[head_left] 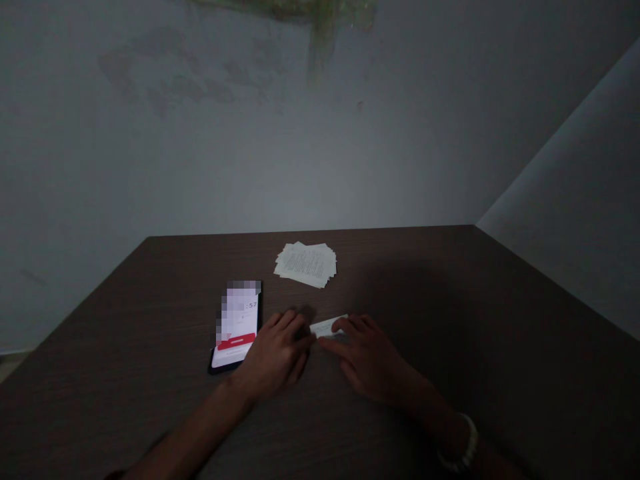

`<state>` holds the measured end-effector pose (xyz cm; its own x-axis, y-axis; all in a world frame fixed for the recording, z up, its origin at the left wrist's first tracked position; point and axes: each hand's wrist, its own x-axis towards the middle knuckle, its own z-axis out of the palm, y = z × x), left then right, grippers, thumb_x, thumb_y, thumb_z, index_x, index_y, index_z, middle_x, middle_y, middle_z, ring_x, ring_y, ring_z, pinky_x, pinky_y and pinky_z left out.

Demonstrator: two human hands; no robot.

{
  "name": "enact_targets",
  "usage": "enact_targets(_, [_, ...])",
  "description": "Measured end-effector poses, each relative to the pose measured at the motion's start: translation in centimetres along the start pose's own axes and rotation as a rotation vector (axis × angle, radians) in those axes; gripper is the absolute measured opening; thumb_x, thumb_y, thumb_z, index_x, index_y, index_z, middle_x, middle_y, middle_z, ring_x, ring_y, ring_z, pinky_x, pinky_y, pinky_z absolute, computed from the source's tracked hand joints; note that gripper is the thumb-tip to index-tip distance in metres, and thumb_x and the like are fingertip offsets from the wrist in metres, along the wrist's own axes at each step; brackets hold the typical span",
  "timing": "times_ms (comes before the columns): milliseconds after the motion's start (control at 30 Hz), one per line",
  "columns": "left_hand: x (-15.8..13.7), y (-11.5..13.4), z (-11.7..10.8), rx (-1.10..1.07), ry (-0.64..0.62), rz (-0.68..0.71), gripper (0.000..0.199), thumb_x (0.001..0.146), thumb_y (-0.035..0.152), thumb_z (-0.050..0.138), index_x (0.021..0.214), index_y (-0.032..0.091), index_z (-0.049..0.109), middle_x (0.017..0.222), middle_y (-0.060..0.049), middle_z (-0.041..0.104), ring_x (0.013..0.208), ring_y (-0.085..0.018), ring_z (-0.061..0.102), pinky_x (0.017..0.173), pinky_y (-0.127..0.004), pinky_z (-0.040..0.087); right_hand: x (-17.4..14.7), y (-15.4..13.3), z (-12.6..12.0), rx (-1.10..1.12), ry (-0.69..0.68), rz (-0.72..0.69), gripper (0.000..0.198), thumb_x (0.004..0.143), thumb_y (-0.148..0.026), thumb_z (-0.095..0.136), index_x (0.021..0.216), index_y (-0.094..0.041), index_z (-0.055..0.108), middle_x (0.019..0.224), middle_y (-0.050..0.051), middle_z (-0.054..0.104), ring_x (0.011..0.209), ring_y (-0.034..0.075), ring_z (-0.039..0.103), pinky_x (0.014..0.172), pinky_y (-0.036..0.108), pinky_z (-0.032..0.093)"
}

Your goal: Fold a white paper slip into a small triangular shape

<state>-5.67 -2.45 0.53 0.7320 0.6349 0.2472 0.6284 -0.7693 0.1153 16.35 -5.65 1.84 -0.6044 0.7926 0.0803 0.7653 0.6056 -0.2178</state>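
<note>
Paper, a small white rectangular slip with faint markings, lies on the dark brown wood-grained bench between two bare hands; take it as the centre of the dial, with twelve toward the grey wall. At four o'clock, the right hand holds the slip, thumb along its near edge and fingertips on its upper face, the gap between them narrow. At eight o'clock, the left hand bends its fingers close together by the slip's left end; I cannot tell whether it pinches the paper. Farther out at four, a pale bracelet circles the right wrist. At nine, just beyond the left hand, lies a black-edged smartphone, its lit white screen partly blurred and crossed by a red bar. Between eleven and twelve, apart from both hands, sits a loose, fanned pile of white printed paper sheets.
</note>
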Motion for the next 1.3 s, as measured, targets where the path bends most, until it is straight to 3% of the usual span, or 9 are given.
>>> enact_targets(300, [-0.1, 0.1, 0.4, -0.011, 0.039, 0.018, 0.019, 0.085, 0.016, 0.051, 0.097, 0.017, 0.066, 0.093, -0.008, 0.059, 0.092, -0.027, 0.050, 0.078, -0.041, 0.037, 0.3, 0.0, 0.3, -0.019, 0.066, -0.034, 0.036, 0.086, -0.015, 0.056, 0.120, -0.026, 0.057, 0.123, 0.007, 0.053, 0.110, 0.025, 0.045, 0.092, 0.041, 0.035])
enact_targets(567, [0.0, 0.0, 0.5, -0.015, 0.016, 0.037, 0.018, 0.086, 0.016, 0.050, 0.097, 0.016, 0.064, 0.102, -0.008, 0.062, 0.097, -0.027, 0.051, 0.081, -0.041, 0.037, 0.6, 0.6, 1.0, -0.042, 0.048, -0.113, 0.034, 0.088, -0.015, 0.052, 0.121, -0.022, 0.056, 0.119, 0.007, 0.058, 0.107, 0.025, 0.048, 0.090, 0.041, 0.034])
enact_targets(833, [0.0, -0.1, 0.3, -0.034, 0.011, 0.033, 0.017, 0.085, 0.015, 0.051, 0.095, 0.016, 0.064, 0.105, -0.007, 0.063, 0.097, -0.026, 0.052, 0.083, -0.041, 0.037, 0.6, 0.2, 0.6, -0.039, 0.035, -0.092, 0.041, 0.090, -0.015, 0.049, 0.130, -0.022, 0.050, 0.116, 0.007, 0.058, 0.105, 0.025, 0.048, 0.089, 0.040, 0.035])
enact_targets(1300, [0.0, 0.1, 0.5, 0.051, 0.045, 0.052, 0.021, 0.087, 0.016, 0.050, 0.100, 0.015, 0.066, 0.108, -0.010, 0.063, 0.097, -0.026, 0.054, 0.082, -0.040, 0.039, -0.4, 1.1, 0.3, -0.006, 0.063, -0.049, 0.037, 0.080, -0.017, 0.060, 0.115, -0.030, 0.063, 0.117, 0.005, 0.055, 0.105, 0.023, 0.047, 0.088, 0.039, 0.032])
